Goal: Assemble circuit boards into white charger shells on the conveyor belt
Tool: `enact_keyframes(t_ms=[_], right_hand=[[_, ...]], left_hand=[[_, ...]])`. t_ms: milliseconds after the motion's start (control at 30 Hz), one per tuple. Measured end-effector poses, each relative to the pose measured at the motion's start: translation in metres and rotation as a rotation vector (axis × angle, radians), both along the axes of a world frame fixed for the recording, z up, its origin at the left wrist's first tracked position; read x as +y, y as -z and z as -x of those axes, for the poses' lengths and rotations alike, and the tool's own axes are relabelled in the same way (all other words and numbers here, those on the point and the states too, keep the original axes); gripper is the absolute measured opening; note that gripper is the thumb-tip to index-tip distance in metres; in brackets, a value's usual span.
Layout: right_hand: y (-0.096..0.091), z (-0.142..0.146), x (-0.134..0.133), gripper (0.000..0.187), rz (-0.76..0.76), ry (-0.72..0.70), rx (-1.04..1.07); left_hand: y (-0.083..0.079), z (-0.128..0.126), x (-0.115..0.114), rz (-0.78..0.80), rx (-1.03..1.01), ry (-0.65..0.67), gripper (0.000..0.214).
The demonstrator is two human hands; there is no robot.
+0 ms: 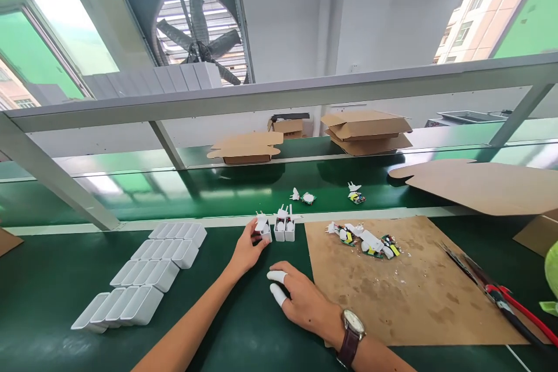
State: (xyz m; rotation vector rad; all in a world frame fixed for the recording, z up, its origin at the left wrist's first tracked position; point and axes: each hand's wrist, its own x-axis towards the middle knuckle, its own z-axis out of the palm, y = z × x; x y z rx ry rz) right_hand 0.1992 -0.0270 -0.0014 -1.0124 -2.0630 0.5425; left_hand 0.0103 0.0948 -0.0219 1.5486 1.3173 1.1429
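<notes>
My left hand (248, 250) reaches forward and pinches a small white plug adapter (263, 228) standing on the green bench. Two more white adapters (285, 226) stand upright just to its right. My right hand (300, 302) rests on the bench nearer to me, holding nothing; two of its fingers wear white finger cots and a watch (351, 328) is on its wrist. On a brown cardboard sheet (405, 290) to the right lies a small heap of adapter parts and circuit boards (366, 241).
Rows of empty white adapter shells (143, 276) lie at the left. Red-handled cutters (501, 296) rest on the cardboard's right edge. Two loose part sets (331, 196) sit on the green conveyor belt. Cardboard boxes (366, 131) stand behind it, flat cardboard (479, 186) at the right.
</notes>
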Motion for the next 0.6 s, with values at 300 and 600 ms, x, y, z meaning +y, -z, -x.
enact_keyframes(t_ms=[300,600], right_hand=[[-0.015,-0.016,0.017,0.037,-0.145,0.067,0.141],[-0.051,-0.089,0.122,0.043,0.148,0.53,0.13]], left_hand=[[0.001,0.009,-0.013,0.012,-0.039,0.13,0.067],[-0.003,0.016,-0.026,-0.007,-0.03,0.172,0.042]])
